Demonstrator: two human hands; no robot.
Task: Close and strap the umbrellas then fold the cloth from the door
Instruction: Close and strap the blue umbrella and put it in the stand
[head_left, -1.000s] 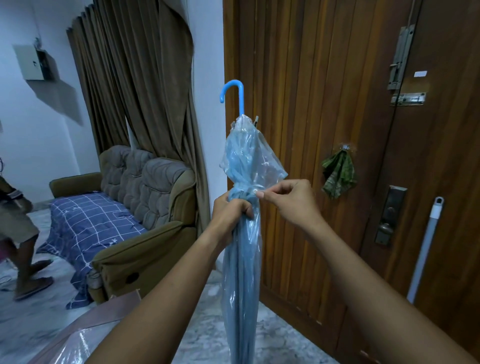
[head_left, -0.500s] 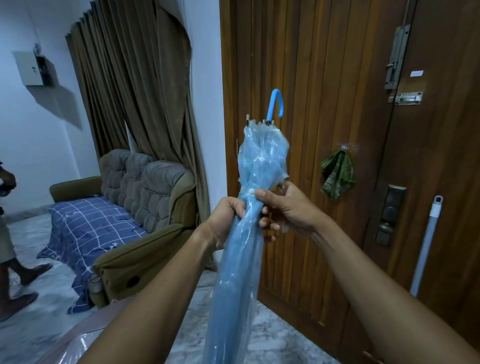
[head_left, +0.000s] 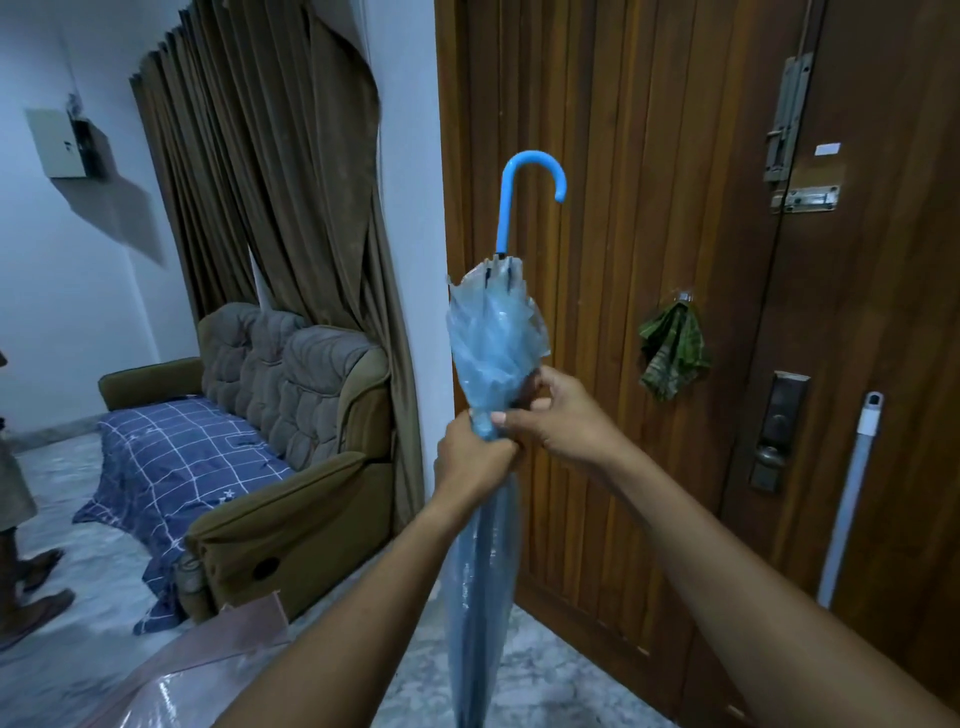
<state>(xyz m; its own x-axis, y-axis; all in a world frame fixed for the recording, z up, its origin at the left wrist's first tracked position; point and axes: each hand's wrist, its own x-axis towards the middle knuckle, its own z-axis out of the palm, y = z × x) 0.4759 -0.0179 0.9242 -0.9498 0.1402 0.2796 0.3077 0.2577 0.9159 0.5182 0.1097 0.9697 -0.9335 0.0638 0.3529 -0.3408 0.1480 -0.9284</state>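
Note:
A closed, translucent blue umbrella (head_left: 493, 332) stands upright in front of me, its blue hooked handle at the top and its tip out of frame below. My left hand (head_left: 470, 460) grips the gathered canopy at mid-height. My right hand (head_left: 558, 418) pinches the canopy right beside it, thumb on the bunched plastic; the strap itself is hidden by my fingers. A green patterned cloth (head_left: 672, 353) hangs from a hook on the wooden door (head_left: 623, 182), to the right of the umbrella.
A white-tipped pole (head_left: 852, 493) leans against the door at right, next to the door lock (head_left: 779, 431). A sofa (head_left: 291, 415) with a blue checked sheet stands at left under brown curtains. Another person's legs (head_left: 26, 571) show at the far left edge.
The umbrella has turned in my hands, so the hooked handle now rises higher and faces right. Both hands have closed tighter around the gathered canopy. The person at left has stepped slightly.

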